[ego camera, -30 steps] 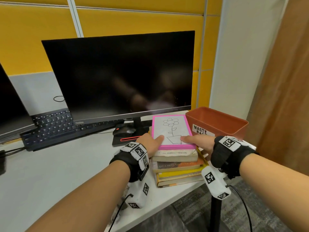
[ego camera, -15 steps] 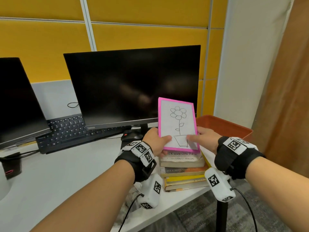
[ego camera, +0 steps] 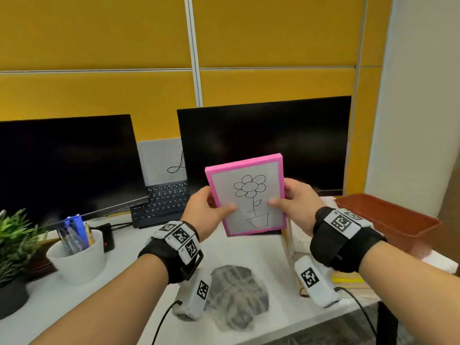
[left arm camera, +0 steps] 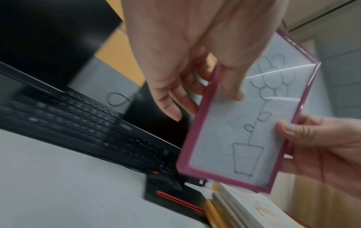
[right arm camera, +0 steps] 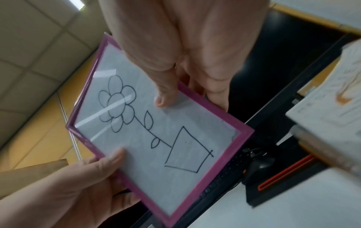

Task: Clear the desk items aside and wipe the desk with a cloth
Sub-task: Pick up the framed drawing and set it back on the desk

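Both hands hold a pink-framed rectangular picture with a line drawing of a potted flower upright in the air above the desk. The left hand pinches its left edge, thumb on the glass front and fingers curled behind; the right hand pinches the right edge the same way. The frame touches nothing but these two hands.

Directly below the grip, near the front edge of the white desk top, lies a crumpled grey patterned cloth, untouched. Just below and to the right of the grip sits a stack of books, and further right a rust-brown plastic bin. Behind the held frame stand two dark monitors, with a black keyboard to the left of the grip. Well to the left sit a white cup of pens and a green potted plant.

Judging by this, the task is at an early stage: one item is being cleared, most items are yet to be moved aside, and wiping has not begun.
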A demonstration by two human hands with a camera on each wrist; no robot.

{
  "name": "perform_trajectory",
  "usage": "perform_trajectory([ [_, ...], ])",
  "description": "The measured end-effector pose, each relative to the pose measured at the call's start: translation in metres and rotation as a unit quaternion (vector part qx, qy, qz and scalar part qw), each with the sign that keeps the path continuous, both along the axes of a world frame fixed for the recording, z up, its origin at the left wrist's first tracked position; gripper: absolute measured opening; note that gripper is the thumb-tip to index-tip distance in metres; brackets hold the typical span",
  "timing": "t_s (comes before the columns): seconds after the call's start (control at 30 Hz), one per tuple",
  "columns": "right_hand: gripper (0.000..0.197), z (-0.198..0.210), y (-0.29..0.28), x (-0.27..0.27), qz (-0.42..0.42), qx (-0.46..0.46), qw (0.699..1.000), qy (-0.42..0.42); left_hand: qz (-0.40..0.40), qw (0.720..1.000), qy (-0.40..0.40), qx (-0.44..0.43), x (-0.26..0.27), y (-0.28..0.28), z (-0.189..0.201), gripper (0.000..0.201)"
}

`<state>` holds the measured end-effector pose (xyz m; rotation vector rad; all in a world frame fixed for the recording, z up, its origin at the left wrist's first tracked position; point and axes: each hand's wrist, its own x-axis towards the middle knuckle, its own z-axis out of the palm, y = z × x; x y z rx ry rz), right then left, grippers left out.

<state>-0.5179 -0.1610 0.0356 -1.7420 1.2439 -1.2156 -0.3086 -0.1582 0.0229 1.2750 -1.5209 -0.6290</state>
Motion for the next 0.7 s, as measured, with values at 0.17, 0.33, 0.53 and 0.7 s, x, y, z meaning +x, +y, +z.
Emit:
perform_trajectory([
  [0.17,0.028,-0.006,0.002,0.062,0.045,-0.008,0.999,0.019,0.055,0.998,0.011,-0.003,0.057,0.024,-0.001,0.039],
  [0.33,0.025,-0.013,0.023,0.127,0.024,-0.121,0.978,0.168,-0.015,0.983,0.098,0.155,0.082,0.054,0.007,0.114],
  [0.53,0.024,-0.035,0.049,0.186,0.138,-0.152,0.944,0.257,0.124,0.972,0.135,0.148,0.100,0.055,-0.003,0.043],
  [0.7,0.032,-0.058,0.039,0.170,0.157,-0.040,0.919,0.359,0.179,0.971,0.121,0.106,0.120,0.066,-0.009,0.023],
])
